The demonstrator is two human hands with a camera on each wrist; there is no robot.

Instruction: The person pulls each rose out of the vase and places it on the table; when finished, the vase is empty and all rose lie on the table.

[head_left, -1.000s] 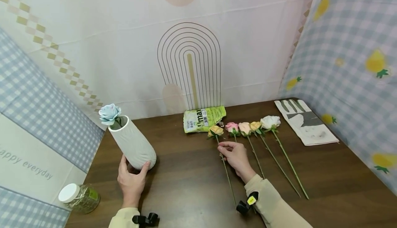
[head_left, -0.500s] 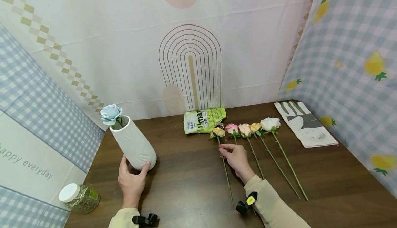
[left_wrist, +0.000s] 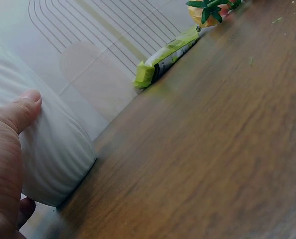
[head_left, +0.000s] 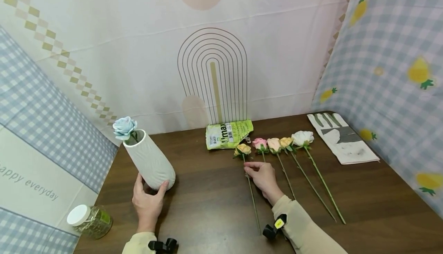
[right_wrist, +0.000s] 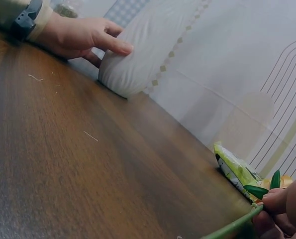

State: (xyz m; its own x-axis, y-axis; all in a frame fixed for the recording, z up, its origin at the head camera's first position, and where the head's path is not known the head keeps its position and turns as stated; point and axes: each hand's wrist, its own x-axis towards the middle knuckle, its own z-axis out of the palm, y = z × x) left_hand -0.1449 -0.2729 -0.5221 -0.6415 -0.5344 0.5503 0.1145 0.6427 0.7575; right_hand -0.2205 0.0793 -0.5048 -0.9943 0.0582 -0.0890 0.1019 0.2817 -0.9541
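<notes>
On the left of the table stands a white ribbed vase (head_left: 149,161) with a light blue rose (head_left: 125,128) leaning out of its mouth. My left hand (head_left: 149,204) grips the vase low down, thumb on the near side and fingers round the other. With thumb and fingertips my right hand (head_left: 264,179) pinches the stem of a yellow rose (head_left: 243,149) below its bloom. In the right wrist view the green stem (right_wrist: 232,226) runs between those fingers. Beside it lie a pink rose (head_left: 259,144), a peach rose (head_left: 274,145), another yellow rose (head_left: 286,142) and a white rose (head_left: 302,138).
A green and white packet (head_left: 229,135) lies at the back against the wall cloth. The jar with a white lid (head_left: 91,221) lies tilted at the front left. A folded printed cloth (head_left: 344,138) is at the back right.
The pinched yellow rose has shifted very slightly, its lower stem end swinging a little left. My left hand and the vase have stayed put.
</notes>
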